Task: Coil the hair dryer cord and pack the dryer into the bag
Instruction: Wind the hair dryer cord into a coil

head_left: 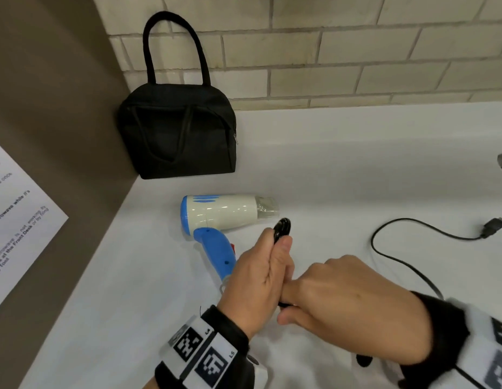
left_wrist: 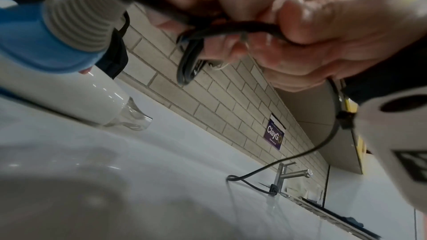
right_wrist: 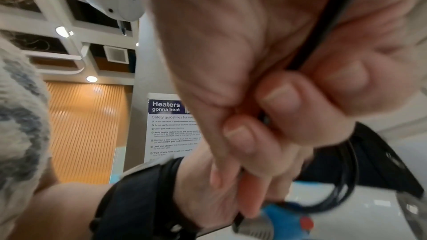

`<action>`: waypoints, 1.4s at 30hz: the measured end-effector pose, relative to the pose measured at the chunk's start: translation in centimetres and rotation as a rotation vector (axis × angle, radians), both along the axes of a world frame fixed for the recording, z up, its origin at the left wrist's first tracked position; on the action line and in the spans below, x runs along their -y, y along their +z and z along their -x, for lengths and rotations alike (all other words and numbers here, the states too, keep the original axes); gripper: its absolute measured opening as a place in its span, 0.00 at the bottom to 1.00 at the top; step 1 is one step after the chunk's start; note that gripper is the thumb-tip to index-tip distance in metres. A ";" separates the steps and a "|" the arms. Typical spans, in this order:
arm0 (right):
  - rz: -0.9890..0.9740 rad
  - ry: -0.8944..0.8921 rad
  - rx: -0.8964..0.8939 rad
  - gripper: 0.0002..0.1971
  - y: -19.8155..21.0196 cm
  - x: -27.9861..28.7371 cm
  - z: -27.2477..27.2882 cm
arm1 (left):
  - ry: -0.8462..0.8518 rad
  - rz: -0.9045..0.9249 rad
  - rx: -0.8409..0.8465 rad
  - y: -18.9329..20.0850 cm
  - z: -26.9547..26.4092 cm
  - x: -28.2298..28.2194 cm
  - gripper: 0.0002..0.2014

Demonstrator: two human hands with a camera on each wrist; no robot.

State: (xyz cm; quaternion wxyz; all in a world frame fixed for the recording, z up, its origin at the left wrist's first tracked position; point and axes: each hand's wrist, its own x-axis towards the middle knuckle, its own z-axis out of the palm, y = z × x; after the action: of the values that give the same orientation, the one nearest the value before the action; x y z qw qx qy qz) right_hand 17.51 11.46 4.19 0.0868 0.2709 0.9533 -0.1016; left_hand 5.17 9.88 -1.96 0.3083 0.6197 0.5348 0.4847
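Note:
A cream and blue hair dryer [head_left: 219,214] lies on the white counter [head_left: 342,169], nozzle to the right. Its black cord [head_left: 395,258] runs right to a plug [head_left: 493,227]. My left hand [head_left: 261,273] grips a bundle of cord loops [head_left: 282,230], seen as coiled cord [left_wrist: 191,57] in the left wrist view. My right hand [head_left: 345,296] meets the left and pinches the cord [right_wrist: 323,25] against the bundle. The black bag [head_left: 178,133] stands in the corner behind the dryer; its zip looks closed.
A brown side wall [head_left: 56,130] with a printed notice [head_left: 17,217] bounds the left. A tiled wall [head_left: 328,51] runs behind. A metal tap [left_wrist: 286,174] and sink stand to the right along the counter.

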 end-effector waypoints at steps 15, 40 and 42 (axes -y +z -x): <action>-0.053 -0.142 -0.585 0.25 -1.2 -6.0 -0.7 | -0.143 0.387 0.719 1.3 2.5 1.0 0.24; 1.036 -0.555 -1.000 0.07 -4.9 -4.7 1.5 | -0.093 0.377 1.080 1.1 2.8 -0.3 0.20; 1.075 -0.572 -1.031 0.09 -5.0 -4.8 1.4 | -0.126 0.375 1.123 1.0 2.8 -0.3 0.18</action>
State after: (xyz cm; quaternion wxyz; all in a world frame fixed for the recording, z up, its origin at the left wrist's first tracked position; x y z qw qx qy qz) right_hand 16.07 16.22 -0.79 -0.2757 0.3450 0.5872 -0.6784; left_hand 2.40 10.15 -0.94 0.6762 0.2338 0.3286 0.6165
